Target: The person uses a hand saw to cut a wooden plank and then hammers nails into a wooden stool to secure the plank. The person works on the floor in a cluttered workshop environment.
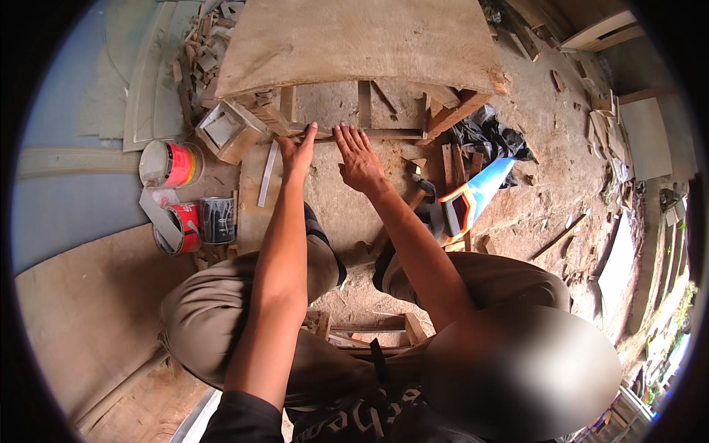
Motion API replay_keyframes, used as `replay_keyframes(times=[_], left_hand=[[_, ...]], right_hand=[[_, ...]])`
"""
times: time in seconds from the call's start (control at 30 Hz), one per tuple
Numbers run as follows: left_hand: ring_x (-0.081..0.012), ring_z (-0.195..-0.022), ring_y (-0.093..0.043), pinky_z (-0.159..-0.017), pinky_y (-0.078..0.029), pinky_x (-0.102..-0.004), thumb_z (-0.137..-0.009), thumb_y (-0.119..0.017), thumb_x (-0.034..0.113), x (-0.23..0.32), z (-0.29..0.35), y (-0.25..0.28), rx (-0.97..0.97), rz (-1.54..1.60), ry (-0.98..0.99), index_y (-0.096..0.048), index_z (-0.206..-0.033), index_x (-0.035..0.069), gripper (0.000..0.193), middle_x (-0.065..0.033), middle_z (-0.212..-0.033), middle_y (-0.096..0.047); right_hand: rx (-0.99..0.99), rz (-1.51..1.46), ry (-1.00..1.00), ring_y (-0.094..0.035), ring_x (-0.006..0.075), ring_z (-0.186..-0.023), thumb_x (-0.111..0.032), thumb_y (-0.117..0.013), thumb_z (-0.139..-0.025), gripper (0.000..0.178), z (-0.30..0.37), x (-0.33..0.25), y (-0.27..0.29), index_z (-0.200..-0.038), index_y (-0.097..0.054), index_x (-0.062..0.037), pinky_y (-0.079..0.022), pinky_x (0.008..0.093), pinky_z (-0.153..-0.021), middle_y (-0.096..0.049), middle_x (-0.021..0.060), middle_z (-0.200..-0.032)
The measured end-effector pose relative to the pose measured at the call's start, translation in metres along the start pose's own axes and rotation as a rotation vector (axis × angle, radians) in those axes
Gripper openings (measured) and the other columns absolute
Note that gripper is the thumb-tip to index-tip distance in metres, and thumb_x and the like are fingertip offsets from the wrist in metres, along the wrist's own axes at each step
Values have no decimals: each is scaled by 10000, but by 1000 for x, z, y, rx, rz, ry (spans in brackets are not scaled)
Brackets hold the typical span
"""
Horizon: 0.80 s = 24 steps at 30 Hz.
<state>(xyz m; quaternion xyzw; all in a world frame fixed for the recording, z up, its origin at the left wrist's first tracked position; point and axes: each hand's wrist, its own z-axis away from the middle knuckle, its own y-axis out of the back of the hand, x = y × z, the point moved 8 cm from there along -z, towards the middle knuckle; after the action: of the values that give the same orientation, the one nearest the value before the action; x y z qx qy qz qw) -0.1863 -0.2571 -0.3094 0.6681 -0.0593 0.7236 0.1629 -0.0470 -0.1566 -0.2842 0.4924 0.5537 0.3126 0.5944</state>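
Note:
A wooden frame with a broad plywood panel (354,40) on top stands in front of me. Its lower wooden rail (395,134) runs across the side nearest me. At the left part of this rail is my left hand (298,153), its thumb pointing away from me and the other fingers partly hidden as they grip the wood. My right hand (360,161) lies just to the right, palm down, its fingers stretched out flat with the tips on the rail. Nothing is held in the right hand.
A handsaw (473,196) with an orange-edged handle and a hammer (422,190) lie to the right, near a black plastic bag (487,133). Several cans, including a red one (177,164), stand at left beside a wooden box (229,131). Wood scraps (199,55) are heaped behind.

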Motion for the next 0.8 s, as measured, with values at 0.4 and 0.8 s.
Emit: replay_keyframes(times=[0.4, 0.8], left_hand=[[-310, -1184, -509, -1016, -399, -395, -727, -822, 409, 31, 9, 1, -17, -258, 60, -335, -1354, -83, 933, -229, -1345, -475], [-270, -1321, -405, -1053, -358, -382, -791, -701, 579, 59, 37, 41, -233, -202, 283, -383, -1369, 13, 869, -190, -1418, -428]], right_hand=[[-114, -99, -137, -299, 318, -1408, -167, -600, -869, 700, 14, 33, 21, -1476, -269, -52, -282, 422, -1147, -348, 188, -1495], [9, -110, -104, -397, 343, -1336, -226, -652, -855, 671, -46, -2, 10, -1410, -360, 14, -338, 398, -1104, -468, 204, -1403]])
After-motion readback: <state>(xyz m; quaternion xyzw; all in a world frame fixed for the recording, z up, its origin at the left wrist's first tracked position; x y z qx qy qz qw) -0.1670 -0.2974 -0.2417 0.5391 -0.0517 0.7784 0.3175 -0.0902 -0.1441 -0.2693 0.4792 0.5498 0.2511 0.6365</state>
